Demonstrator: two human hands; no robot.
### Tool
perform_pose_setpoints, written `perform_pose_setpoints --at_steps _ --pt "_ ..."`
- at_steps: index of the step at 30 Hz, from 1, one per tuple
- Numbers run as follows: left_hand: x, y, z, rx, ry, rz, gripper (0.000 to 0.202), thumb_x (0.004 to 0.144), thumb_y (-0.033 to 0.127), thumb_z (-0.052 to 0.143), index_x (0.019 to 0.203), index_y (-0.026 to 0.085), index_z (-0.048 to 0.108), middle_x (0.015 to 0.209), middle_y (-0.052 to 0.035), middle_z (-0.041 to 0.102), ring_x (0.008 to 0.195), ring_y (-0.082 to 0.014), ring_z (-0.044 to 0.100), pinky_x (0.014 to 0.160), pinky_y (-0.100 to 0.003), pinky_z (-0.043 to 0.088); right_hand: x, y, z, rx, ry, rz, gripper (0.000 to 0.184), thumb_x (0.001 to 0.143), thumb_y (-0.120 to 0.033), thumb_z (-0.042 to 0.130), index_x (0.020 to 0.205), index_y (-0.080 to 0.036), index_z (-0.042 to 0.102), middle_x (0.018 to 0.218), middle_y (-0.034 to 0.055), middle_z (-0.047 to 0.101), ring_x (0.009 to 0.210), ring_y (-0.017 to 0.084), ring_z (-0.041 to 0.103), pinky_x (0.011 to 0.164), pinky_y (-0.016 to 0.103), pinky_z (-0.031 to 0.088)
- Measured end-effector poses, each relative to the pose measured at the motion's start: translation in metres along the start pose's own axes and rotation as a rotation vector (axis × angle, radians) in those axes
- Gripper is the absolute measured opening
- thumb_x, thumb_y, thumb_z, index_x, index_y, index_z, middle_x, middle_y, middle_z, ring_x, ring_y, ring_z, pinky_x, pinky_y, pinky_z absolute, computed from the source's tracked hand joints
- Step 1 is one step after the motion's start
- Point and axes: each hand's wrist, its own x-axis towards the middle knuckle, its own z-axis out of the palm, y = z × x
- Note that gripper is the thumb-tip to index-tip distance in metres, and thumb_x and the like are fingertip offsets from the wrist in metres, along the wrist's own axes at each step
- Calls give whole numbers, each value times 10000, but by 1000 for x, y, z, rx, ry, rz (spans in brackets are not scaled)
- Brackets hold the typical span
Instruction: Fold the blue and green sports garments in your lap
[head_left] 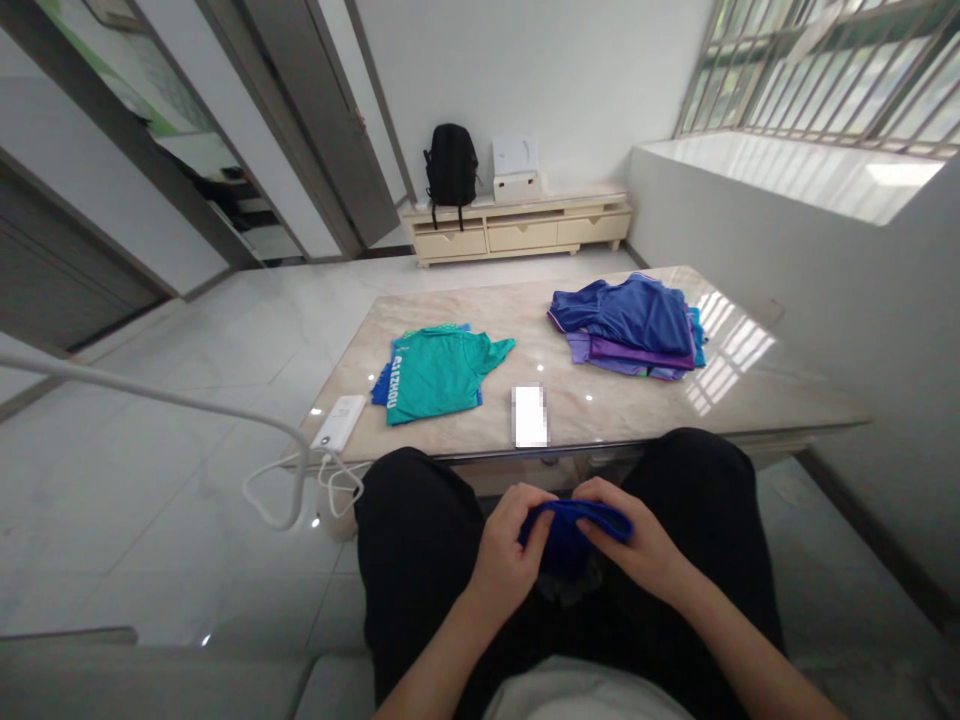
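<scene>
I sit at a low marble table (600,410) with my knees against its near edge. Between my knees my left hand (504,555) and my right hand (634,545) both grip a bunched dark blue garment (574,530), which hangs down between them. On the table to the left lies a folded green shirt (439,370) on top of a blue one. At the far right of the table sits a loose pile of blue and purple clothes (634,325).
A white power bank (339,422) with a looping white cable (285,490) lies at the table's left corner. A small blurred white item (530,415) sits near the front edge. A low cabinet (517,228) with a black backpack (451,165) stands at the far wall.
</scene>
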Motion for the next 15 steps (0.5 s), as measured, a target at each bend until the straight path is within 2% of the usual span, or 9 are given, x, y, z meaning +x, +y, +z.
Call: perform_pose_setpoints --at_steps 2,4,8,12,15 --pt "2 3 1 -15 -16 50 133 1046 199 537 1058 191 669 1000 -52 693 969 -173 652 890 -279 495 2 2 2 9 -12 23 298 940 -391 701 1172 -211 649 1116 60 683 1033 203 650 942 306 497" --pt "2 4 0 -25 -20 91 143 1044 198 548 1062 191 689 996 -58 715 963 -180 668 882 -285 510 5 7 5 2 -13 30 309 889 -375 760 1132 -204 671 1087 56 693 1002 203 659 917 300 503" --pt "1 -1 -5 15 11 134 163 1034 216 583 1105 210 730 991 -56 753 937 -185 692 863 -295 540 7 16 6 -15 -28 32 88 917 -234 663 950 -182 727 942 43 713 869 183 667 795 275 497" --pt "5 -12 -16 141 79 122 240 1034 252 585 1221 231 734 1046 -68 777 953 -201 706 889 -329 558 5 16 3 -61 -1 96 184 868 -136 594 898 -204 763 837 13 741 775 184 680 726 269 503" --pt "11 -18 -23 183 133 81 254 1020 254 599 1230 229 739 1068 -69 781 970 -213 710 927 -352 554 3 11 5 -81 -7 92 336 838 -105 577 1051 -246 796 976 20 786 892 224 728 834 310 545"
